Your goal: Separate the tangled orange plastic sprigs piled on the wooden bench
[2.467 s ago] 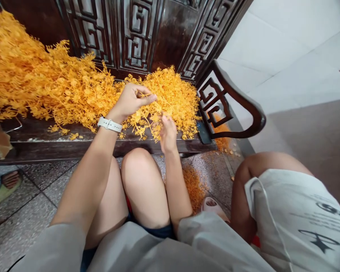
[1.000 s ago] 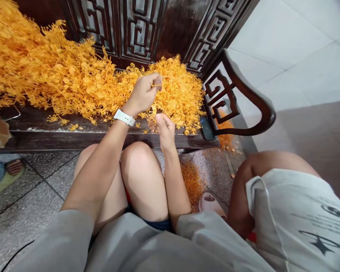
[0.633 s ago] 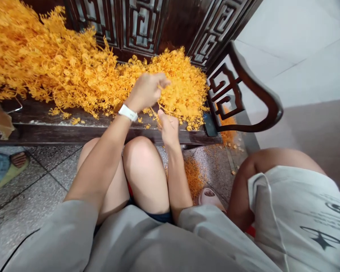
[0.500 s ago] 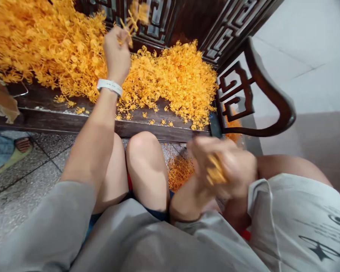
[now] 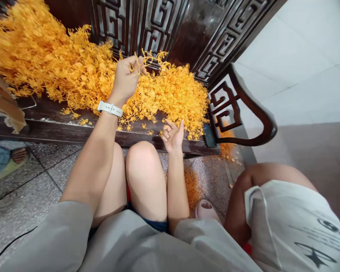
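Note:
My left hand, with a pale watch band at its wrist, pinches a branching yellow-orange plastic piece. It is raised over a long heap of similar yellow-orange plastic pieces on a dark wooden bench. Some thin stems of the held piece stick out to the right of my fingers. My right hand is palm up at the bench's front edge, thumb out and fingers loosely bent, with nothing visible in it. Behind it rises the right part of the heap, and a few loose pieces lie close by.
A dark phone lies by the carved armrest. Orange strands are piled on the floor near a pink slipper. Another person's leg in light shorts is at right; a person's foot and torn cardboard are at left.
My right hand has moved from the lower right, where it was closed on yellow-orange pieces, to the bench edge and opened. My left hand still holds a yellow-orange piece.

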A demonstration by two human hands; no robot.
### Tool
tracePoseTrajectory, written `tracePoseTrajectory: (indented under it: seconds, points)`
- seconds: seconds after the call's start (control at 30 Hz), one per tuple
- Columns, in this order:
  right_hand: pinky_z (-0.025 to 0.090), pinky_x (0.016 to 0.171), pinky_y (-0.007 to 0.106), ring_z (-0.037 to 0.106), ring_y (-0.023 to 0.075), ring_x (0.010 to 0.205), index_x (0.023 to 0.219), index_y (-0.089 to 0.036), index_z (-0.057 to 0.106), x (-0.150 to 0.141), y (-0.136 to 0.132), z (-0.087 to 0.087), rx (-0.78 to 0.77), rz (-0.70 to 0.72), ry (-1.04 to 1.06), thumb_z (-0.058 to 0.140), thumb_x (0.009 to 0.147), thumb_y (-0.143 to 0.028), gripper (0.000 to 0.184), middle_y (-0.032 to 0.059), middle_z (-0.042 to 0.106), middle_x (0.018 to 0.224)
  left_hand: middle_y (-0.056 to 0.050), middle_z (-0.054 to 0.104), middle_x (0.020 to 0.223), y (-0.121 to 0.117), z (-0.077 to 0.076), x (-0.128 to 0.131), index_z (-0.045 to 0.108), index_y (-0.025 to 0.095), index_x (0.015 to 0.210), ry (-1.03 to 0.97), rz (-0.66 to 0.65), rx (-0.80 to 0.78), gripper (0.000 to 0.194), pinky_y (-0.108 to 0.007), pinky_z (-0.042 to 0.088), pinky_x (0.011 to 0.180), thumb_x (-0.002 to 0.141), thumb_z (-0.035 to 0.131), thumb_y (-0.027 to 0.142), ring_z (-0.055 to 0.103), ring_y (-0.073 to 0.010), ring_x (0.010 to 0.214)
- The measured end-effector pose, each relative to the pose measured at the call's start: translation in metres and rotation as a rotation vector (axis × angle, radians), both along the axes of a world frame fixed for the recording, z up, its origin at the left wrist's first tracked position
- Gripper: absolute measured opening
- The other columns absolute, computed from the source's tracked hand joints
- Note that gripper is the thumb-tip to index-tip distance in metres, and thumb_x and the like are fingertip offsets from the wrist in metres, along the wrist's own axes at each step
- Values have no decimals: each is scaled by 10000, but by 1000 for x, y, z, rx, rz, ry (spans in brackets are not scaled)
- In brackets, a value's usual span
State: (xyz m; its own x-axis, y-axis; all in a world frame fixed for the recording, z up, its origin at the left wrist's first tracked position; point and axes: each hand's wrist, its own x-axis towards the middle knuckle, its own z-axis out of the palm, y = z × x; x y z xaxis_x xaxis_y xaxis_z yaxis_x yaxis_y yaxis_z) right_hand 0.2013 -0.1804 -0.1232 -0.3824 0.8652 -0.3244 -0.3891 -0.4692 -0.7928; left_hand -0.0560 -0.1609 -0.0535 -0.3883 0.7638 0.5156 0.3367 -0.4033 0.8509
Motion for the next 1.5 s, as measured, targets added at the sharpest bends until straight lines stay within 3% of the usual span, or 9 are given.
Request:
tracePoseTrajectory:
  seconds: [0.2, 0.37, 0.5, 0.63, 0.87, 1.07, 1.2, 1.4, 1.5]
  points:
    - [300, 416, 232, 461, 90, 469, 1042, -237, 707, -13, -20, 21, 304, 133, -73, 410, 929, -875, 713, -18, 617, 671, -13, 479, 589, -5, 1, 23, 550, 255, 672, -59, -203, -77, 507, -369, 349, 665, 842, 804, 660, 457, -188, 712]
    - [266, 419, 235, 428, 86, 460, 1175, -281, 661, -25, -29, 23, 413, 61, -154, 560, 904, -816, 608, -65, 566, 639, 0, 489, 616, -11, 4, 44, 583, 193, 667, 16, -270, -204, 339, -363, 440, 746, 880, 804, 335, 585, -207, 748]
    - [306, 448, 223, 438, 63, 504, 1158, -309, 668, -18, -26, 22, 429, -58, -135, 713, 879, -664, 454, -54, 593, 769, 19, 444, 589, -15, 6, 45, 651, 159, 666, 141, -375, -238, 336, -333, 402, 703, 929, 762, 335, 487, -144, 617]
    - [386, 498, 242, 492, 89, 575, 1119, -289, 694, -6, -20, 23, 441, -117, -140, 613, 920, -673, 440, -16, 610, 819, 34, 383, 554, -15, 4, 38, 700, 174, 706, 214, -402, -252, 362, -334, 370, 653, 1000, 681, 384, 332, -118, 531]
    - [431, 568, 235, 533, 112, 667, 1096, -285, 722, -17, -30, 19, 585, 2, -307, 692, 905, -667, 428, -9, 635, 835, 22, 418, 560, -14, 4, 47, 720, 159, 686, 229, -420, -253, 344, -320, 344, 646, 981, 699, 336, 379, -127, 542]
    - [480, 676, 254, 530, 138, 741, 936, -277, 696, -23, -35, 14, 613, -52, -383, 625, 945, -712, 441, -4, 564, 785, 33, 371, 533, -14, 7, 53, 659, 177, 642, 162, -357, -284, 353, -336, 410, 689, 949, 758, 321, 423, -144, 560]
    - [458, 638, 263, 507, 139, 700, 1017, -308, 682, -23, -35, 12, 578, -71, -362, 628, 942, -718, 421, -10, 557, 799, 18, 391, 553, -10, 2, 49, 645, 182, 648, 205, -330, -197, 416, -338, 428, 700, 1005, 660, 394, 474, -157, 588]
    - [449, 715, 287, 513, 138, 716, 1081, -305, 681, -20, -34, 15, 780, -22, -446, 551, 1034, -621, 346, -23, 543, 778, 26, 351, 542, -9, -1, 53, 694, 176, 662, 243, -485, -246, 342, -319, 303, 590, 987, 636, 266, 330, -128, 515]
    - [410, 699, 293, 473, 132, 686, 967, -270, 667, -17, -31, 15, 901, 1, -526, 522, 1062, -581, 356, -26, 513, 751, 27, 357, 566, -12, 0, 57, 644, 163, 635, 269, -490, -274, 343, -309, 333, 618, 967, 640, 250, 352, -120, 542]
